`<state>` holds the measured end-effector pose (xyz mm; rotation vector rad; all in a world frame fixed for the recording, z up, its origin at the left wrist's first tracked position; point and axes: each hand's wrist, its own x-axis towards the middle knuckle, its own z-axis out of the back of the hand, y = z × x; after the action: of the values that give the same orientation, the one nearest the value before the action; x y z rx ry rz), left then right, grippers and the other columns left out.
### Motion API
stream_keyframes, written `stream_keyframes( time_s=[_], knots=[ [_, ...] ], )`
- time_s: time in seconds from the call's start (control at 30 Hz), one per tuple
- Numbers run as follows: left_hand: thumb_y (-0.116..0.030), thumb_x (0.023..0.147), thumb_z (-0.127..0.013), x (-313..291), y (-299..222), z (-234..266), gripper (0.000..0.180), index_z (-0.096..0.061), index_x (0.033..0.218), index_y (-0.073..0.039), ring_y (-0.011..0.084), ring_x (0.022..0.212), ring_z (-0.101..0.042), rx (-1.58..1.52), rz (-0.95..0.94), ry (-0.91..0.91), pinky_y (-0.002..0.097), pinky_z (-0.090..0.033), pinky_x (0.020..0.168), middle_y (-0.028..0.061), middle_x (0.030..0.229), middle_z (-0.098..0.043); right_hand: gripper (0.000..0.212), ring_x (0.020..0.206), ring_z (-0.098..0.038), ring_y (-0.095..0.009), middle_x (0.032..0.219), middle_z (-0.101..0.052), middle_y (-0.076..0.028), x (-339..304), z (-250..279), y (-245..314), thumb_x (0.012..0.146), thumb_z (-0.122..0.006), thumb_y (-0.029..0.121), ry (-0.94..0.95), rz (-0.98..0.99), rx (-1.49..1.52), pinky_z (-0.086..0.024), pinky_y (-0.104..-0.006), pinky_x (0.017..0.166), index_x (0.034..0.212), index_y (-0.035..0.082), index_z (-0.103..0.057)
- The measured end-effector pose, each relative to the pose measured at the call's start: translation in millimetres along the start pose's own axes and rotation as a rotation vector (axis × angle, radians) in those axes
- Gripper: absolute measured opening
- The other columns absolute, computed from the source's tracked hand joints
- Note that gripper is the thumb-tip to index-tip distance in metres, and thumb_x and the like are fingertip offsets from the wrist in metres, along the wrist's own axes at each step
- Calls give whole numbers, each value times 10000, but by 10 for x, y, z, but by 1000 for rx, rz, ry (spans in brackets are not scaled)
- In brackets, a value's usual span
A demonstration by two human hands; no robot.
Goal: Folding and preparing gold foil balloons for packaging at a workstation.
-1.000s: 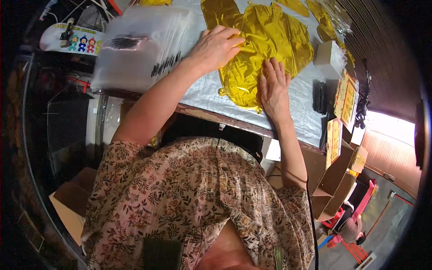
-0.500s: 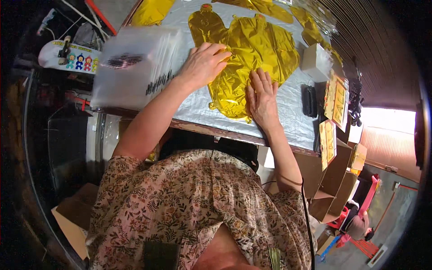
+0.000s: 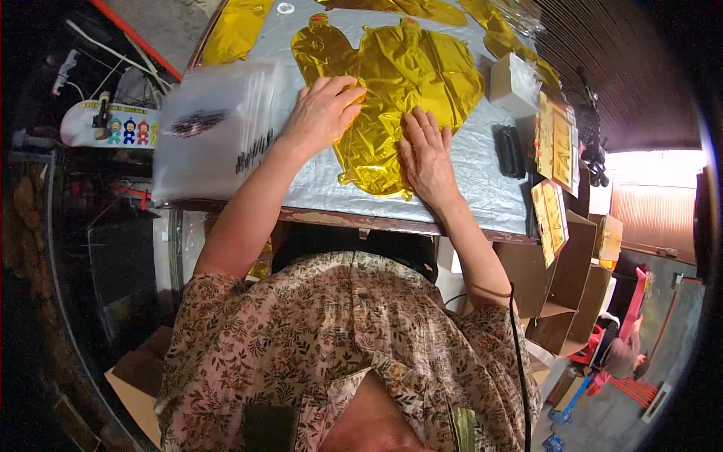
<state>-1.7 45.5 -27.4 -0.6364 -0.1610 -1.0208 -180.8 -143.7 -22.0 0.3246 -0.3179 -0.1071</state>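
Note:
A flat gold foil balloon (image 3: 425, 64) with a rounded outline and small tabs lies creased on the silver-grey covered table (image 3: 471, 200). My left hand (image 3: 320, 113) bends over its left side, fingers and thumb drawn together on the foil by a fold. Flat on the lower right part rests my right hand (image 3: 429, 154), fingers stretched out along the foil. Part of the balloon's lower right edge is hidden beneath that hand.
Clear plastic bags (image 3: 218, 135) are stacked left of my left arm. A white box (image 3: 514, 84), a black case (image 3: 509, 151) and printed yellow cards (image 3: 553, 218) line the right side. More gold foil (image 3: 237, 30) lies at the far left. Another person (image 3: 621, 350) is at lower right.
The view has shifted slightly, so table and hands appear a little further left. Both hands keep nearly the same places on the balloon.

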Motion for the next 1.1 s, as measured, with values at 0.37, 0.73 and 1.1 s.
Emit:
stream_keyframes(
  time_s=[0.37,0.73,1.1],
  knots=[
    [-243,991,-652,19,11,17,330,-691,1292,-115,312,1235,-565,-5,4,-19,475,-434,1031,84,1369,-618,484,1451,-398,-442,1542,-466,-227,39,-6,-3,1033,-586,225,-16,26,-1,-257,-614,1182,1465,20,-511],
    [-308,981,-674,4,-37,30,353,-699,1267,-102,294,1233,-563,7,8,-15,456,-439,1026,74,1334,-629,489,1453,-396,-448,1553,-453,-226,5,-12,10,1026,-581,210,-7,13,-24,-257,-639,1178,1468,19,-498],
    [-267,983,-673,23,-45,91,342,-700,1273,-87,325,1224,-572,-35,7,-2,457,-444,1014,99,1350,-627,488,1470,-368,-454,1563,-444,-213,20,-33,15,1032,-581,254,-24,5,23,-257,-640,1186,1451,18,-504]
  ],
)
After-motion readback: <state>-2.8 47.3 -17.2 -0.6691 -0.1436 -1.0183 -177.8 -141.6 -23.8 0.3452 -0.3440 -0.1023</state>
